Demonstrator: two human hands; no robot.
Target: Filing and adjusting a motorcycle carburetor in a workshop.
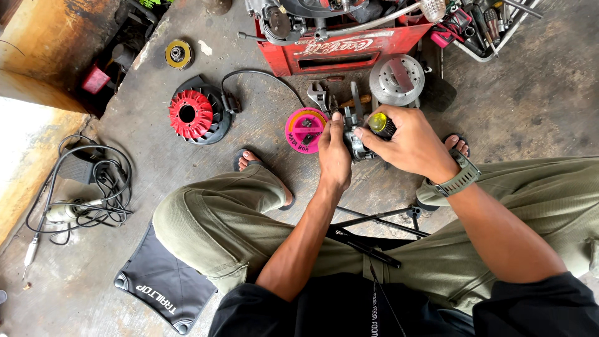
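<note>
Head cam, looking straight down at both hands over a concrete floor [530, 106]. Left hand [334, 156] is wrapped tight around a grey metal brake caliper [354, 134], thumb on its top edge; the caliper is off the floor, held up between the knees, just right of a pink round tin [306, 130]. Right hand [409, 145] is closed in a full fist on a screwdriver handle, yellow and black [379, 124], the end pressed against the caliper's right side; I can't see the shaft or tip, hidden by the part and the fingers. Green-grey watch [460, 177] on the right wrist. Just beyond the hands on the floor: an adjustable wrench [319, 95], a wooden-handled tool [355, 100], and a drilled brake disc [397, 79] to the far right of them. Behind those, a red plastic crate [340, 53] loaded with engine parts, and at far right a wire basket of screwdrivers and hand tools [483, 28]. To the left, a red cooling fan sitting in a black shroud [194, 113] with a cable running off it, and farther out a small yellow-ringed round part [178, 53]. Near left: a bundle of grey cable with a power tool [78, 187], and a black fabric seat corner [163, 281]. Person wears olive trousers, sandals on both feet, either side of the hands.
</note>
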